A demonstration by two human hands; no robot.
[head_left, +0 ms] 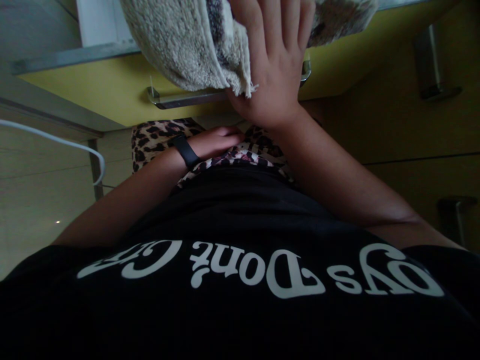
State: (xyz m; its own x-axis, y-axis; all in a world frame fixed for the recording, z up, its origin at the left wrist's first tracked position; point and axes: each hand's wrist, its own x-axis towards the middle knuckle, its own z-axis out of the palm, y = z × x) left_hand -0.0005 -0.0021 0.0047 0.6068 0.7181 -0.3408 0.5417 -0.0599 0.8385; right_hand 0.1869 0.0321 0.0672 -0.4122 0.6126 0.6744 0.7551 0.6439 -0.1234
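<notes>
My right hand (pixel 272 60) is at the top centre, back of the hand up, its fingers reaching to the top edge of the view. It grips a grey-beige terry towel (pixel 176 45) with dark patches and a frayed corner by the wrist. The towel bulges out on both sides of the hand, over the counter edge and the yellow drawer front; the thumb is hidden. Low in front of my waist, my left hand (pixel 219 140) lies by the leopard-print clothing (pixel 161 140), a black band on its wrist. Its visible fingers are stretched out, and nothing shows in them.
A yellow drawer front (pixel 108 90) with a metal bar handle (pixel 187 99) stands close before me, under a grey counter edge (pixel 75 55). More cabinet fronts with a handle (pixel 431 65) are on the right. A white cable (pixel 56 140) curves over the tiled floor (pixel 30 200) at left.
</notes>
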